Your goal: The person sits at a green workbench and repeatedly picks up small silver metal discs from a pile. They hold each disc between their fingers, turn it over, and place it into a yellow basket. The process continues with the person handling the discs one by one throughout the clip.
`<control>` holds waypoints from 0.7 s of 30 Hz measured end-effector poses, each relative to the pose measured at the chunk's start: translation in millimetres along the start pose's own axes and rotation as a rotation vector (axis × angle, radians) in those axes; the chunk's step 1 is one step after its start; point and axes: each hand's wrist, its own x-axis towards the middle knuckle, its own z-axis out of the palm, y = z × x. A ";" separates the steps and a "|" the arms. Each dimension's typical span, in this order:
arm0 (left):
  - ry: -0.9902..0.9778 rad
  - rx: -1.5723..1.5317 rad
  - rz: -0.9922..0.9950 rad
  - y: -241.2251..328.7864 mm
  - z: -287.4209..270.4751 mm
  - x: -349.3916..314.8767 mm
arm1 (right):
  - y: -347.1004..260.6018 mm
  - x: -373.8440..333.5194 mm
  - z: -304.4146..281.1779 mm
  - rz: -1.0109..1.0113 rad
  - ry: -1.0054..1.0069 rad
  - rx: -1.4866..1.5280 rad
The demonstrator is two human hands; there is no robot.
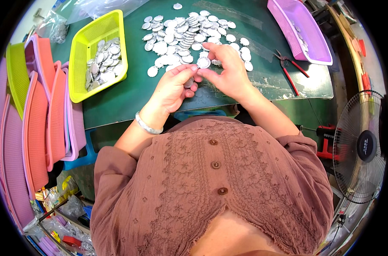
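Observation:
My left hand [172,87], with a pale bangle at its wrist, is closed; grey metal pieces [188,82] show in its curled fingers. Between its fingertips and my right hand [230,70] sits a round silver medallion [203,62] with a raised rim. The thumb of my right hand pinches it from the right, while the forefinger arches above. Just beyond both hands a loose heap of similar silver medallions [187,34] lies on the green table [136,85]. Some overlap and others lie singly at the heap's edges.
To the left stands a yellow-green basket [120,51] partly filled with medallions. A purple basket [319,53] with a few grey pieces is at the far right, near red-handled pliers [290,70]. Stacked baskets [36,128] line the left side; a fan [360,145] stands right.

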 end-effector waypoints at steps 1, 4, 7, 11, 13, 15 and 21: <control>0.006 0.008 -0.006 -0.6 1.2 0.5 | -5.0 0.3 0.1 0.010 -0.007 0.023; 0.002 -0.005 0.057 -0.7 -1.9 2.5 | -11.1 -0.7 -2.4 0.066 -0.044 0.170; 0.039 0.141 0.112 4.7 -2.4 1.6 | -5.4 -4.5 -4.5 0.317 -0.109 0.548; -0.034 0.341 0.186 13.9 -2.0 -1.9 | -5.8 -1.0 -8.5 0.574 -0.136 0.961; -0.059 0.396 0.210 16.2 0.5 -2.8 | -5.9 -1.7 -9.4 0.652 -0.153 1.026; -0.085 0.386 0.213 16.2 -2.9 0.2 | -6.7 -3.0 -9.9 0.717 -0.158 1.084; -0.063 0.137 0.134 16.3 0.7 -2.3 | -8.2 -7.6 -8.1 0.809 -0.110 1.200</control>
